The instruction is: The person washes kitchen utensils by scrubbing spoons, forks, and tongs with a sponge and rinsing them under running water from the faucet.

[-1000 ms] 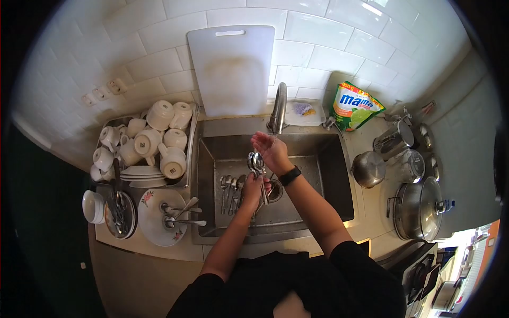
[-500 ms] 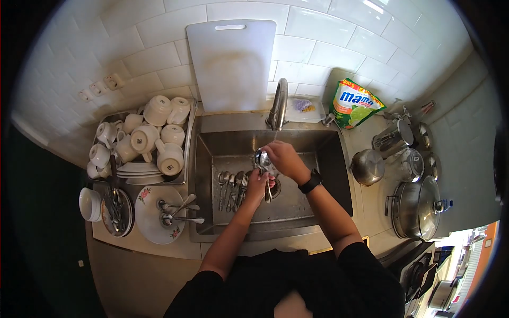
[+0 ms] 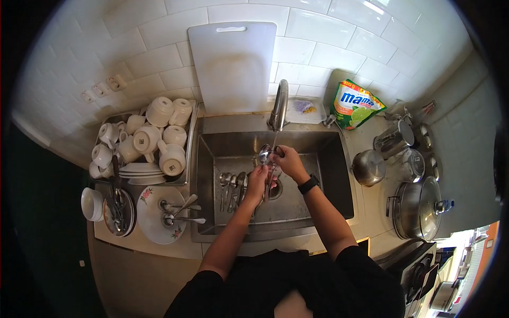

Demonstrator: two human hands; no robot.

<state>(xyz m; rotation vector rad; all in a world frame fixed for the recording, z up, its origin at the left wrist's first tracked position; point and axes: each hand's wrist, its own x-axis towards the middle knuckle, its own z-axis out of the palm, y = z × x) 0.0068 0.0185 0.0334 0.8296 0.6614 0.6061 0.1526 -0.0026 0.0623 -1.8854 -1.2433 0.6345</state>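
1. Left grip (image 3: 258,182): closed around the handles of several spoons (image 3: 264,152), held over the sink with their bowls toward the tap.
2. Right grip (image 3: 288,161): fingers bent at the spoon bowls; whether they pinch one cannot be told.
3. Water (image 3: 274,138): a thin stream falling from the tap (image 3: 280,106) toward the bowls and right fingers. Judged to be a rinse, the step is best done with the bowls fanned apart, so that both faces of each meet the stream, and with a firm hold on the handles, since wet metal is likely to slip.
4. Sink (image 3: 281,233): more cutlery (image 3: 231,185) lies on its floor, left of the grips; holding the bunch low should limit splashing.
5. Surface (image 3: 169,248), left side: a tray (image 3: 192,140) of white cups (image 3: 147,142); nearer the person, a flowered plate (image 3: 146,214) bearing further cutlery.
6. Surface, right side: a small pot (image 3: 368,168) and a large lidded pot (image 3: 405,204).
7. Wall: a cutting board (image 3: 233,74) leans behind the sink.
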